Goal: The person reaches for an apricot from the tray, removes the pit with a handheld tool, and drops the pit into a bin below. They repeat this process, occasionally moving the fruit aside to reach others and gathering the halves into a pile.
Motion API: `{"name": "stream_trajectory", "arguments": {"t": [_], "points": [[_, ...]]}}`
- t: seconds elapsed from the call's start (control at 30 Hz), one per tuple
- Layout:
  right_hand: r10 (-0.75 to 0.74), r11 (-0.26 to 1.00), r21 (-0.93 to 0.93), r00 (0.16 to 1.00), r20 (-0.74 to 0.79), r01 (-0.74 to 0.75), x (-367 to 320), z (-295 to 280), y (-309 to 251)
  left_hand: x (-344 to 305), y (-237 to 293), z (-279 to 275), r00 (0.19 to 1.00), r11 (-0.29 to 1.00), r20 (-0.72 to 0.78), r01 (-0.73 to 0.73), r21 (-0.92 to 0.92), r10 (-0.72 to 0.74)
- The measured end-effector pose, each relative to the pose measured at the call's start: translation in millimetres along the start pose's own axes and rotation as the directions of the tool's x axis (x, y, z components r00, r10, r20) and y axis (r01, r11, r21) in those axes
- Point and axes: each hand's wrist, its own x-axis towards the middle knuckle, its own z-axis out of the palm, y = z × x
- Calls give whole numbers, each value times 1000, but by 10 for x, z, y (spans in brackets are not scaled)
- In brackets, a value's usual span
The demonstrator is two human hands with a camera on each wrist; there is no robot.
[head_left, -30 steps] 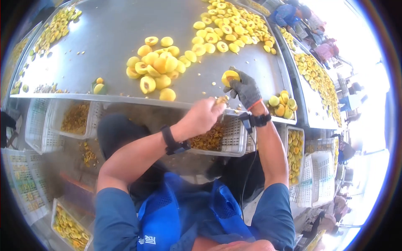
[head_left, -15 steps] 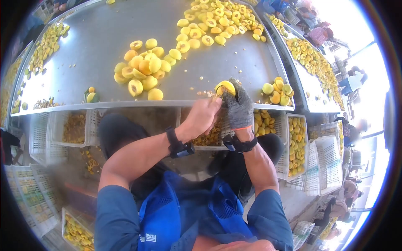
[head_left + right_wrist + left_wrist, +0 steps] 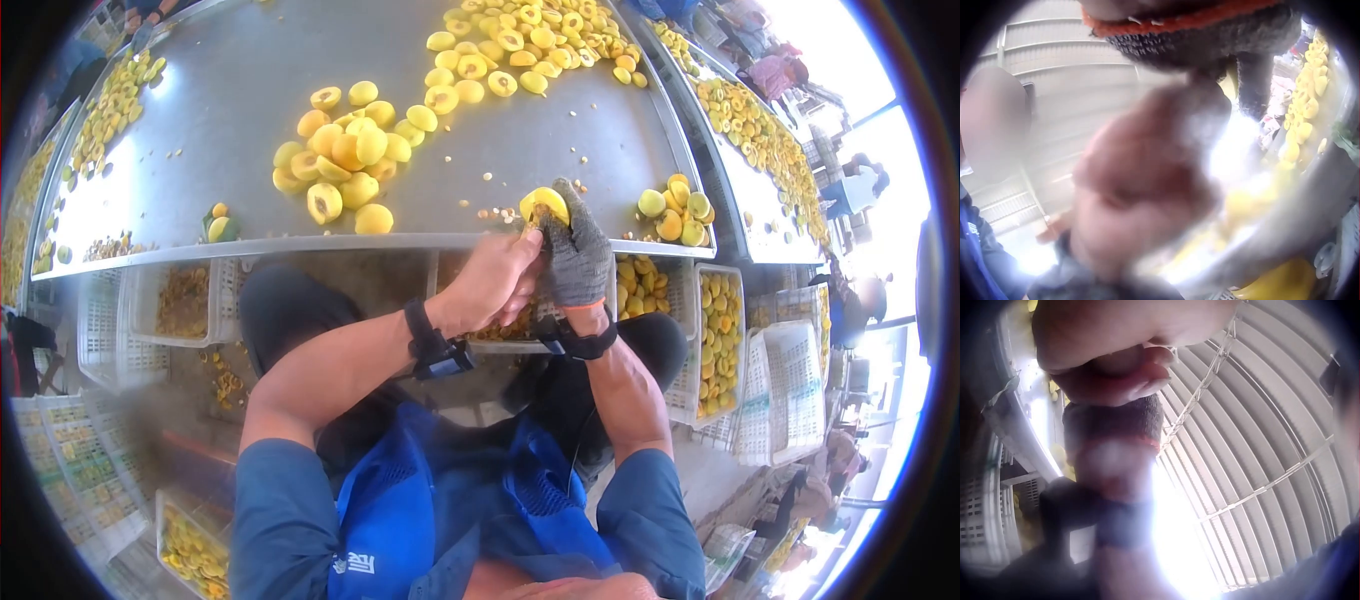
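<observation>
In the head view my gloved right hand [image 3: 578, 258] grips a yellow peach half [image 3: 545, 204] just over the table's front edge. A grey knit glove with an orange cuff [image 3: 1179, 22] shows in the right wrist view. My bare left hand [image 3: 488, 282] meets it from the left, fingers curled and thumb tip at the fruit's near side. A small brownish piece [image 3: 543, 218] sits between thumb and fruit; I cannot tell whether it is a tool or fruit. The left wrist view shows the curled left fingers [image 3: 1129, 381] close before the glove.
Halved peaches lie heaped on the metal table [image 3: 240, 110], with a nearer pile [image 3: 345, 150] and a small group [image 3: 680, 210] at right. Several pits or scraps dot the surface. Below the edge stand a crate of trimmings [image 3: 185, 300] and a crate of peaches [image 3: 720, 340].
The two hands have come together: the right hand moved left and nearer with the peach half, and the left thumb now meets the fruit. The brownish piece has moved against it.
</observation>
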Motion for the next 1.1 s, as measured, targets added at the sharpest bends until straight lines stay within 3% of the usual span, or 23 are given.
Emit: {"name": "stream_trajectory", "arguments": {"t": [0.1,0.2,0.3,0.5,0.6,0.7,0.8,0.9,1.0,1.1], "points": [[23,995,98,999,34,-26,53,-61,42,-48,80,27,999,999,9,35,-3,-35],[-27,1000,-14,998,62,28,86,-126,30,-102,126,38,998,998,46,45,37,-47],[152,968,165,965,215,-189,147,-244,57,-132,159,-3,986,990,94,138,-19,-135],[92,976,180,984,150,-118,89,-256,34,-96,216,-105,927,923,260,327,-205,-271],[66,983,157,984,164,-92,100,-290,12,-89,221,-115,924,922,258,336,-195,-282],[84,944,281,948,309,-175,153,-385,98,-106,240,-112,927,949,244,308,-71,-283],[199,911,250,881,428,-328,195,-459,51,-99,189,-106,926,962,272,274,-3,-263],[153,922,275,909,389,-273,171,-446,83,-97,206,-93,919,948,271,313,-61,-286],[178,888,334,906,385,-317,157,-461,46,-68,222,-153,882,915,340,385,-121,-326],[204,867,317,856,475,-383,205,-541,78,-22,213,-253,795,870,525,457,-187,-304]]}}
